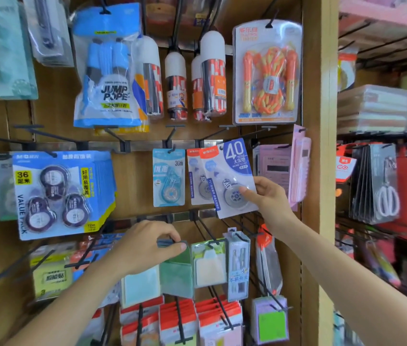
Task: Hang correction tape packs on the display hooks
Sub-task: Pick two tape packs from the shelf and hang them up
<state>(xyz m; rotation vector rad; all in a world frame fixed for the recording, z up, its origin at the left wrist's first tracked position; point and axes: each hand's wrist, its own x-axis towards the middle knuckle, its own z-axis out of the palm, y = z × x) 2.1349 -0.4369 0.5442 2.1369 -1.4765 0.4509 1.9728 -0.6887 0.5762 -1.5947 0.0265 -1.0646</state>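
Observation:
My right hand [268, 199] pinches the lower right edge of a blue-and-white correction tape pack marked 40 [232, 171], tilted, its top by a black display hook [210, 142]. Behind it two like packs with red tops [196, 176] hang on that hook. A light blue 30m tape pack [168, 177] hangs to their left. My left hand [147, 245] grips the tip of a lower hook [166, 242] that carries green sticky-note packs [176, 273].
A big blue value pack of three tapes [60, 193] hangs at left. Jump ropes [267, 73] hang above. Several bare black hooks [47, 134] jut out at the left. A wooden post [318, 146] bounds the panel; scissors [385, 186] hang beyond it.

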